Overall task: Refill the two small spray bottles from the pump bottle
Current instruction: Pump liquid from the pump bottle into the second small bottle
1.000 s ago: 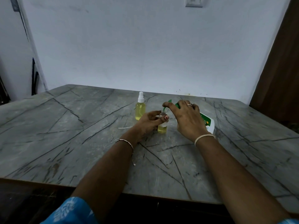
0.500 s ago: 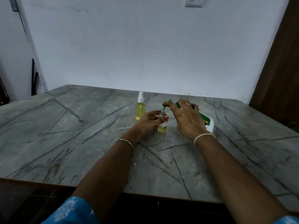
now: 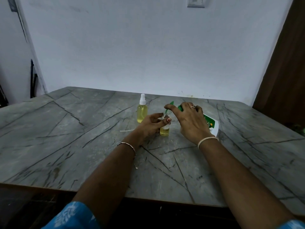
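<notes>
The pump bottle (image 3: 212,128) sits right of centre on the grey veined table (image 3: 69,138). I see its white body and green label just behind the right hand (image 3: 189,123). That hand lies over the green pump head (image 3: 180,108) with its fingers curled on it. The green spout (image 3: 170,104) pokes out to the left from under the forefinger, pointing down at the mouth of the open spray bottle (image 3: 164,131). I cannot tell whether spout and mouth touch. The left hand (image 3: 148,126) grips this small bottle from the left, thumb across its front. The bottle stands upright with yellow liquid in its lower part. The capped spray bottle (image 3: 142,111) stands upright farther left, apart from both hands, yellow nearly to its white sprayer. A thin white tube (image 3: 126,130) lies flat on the table left of the left hand.
</notes>
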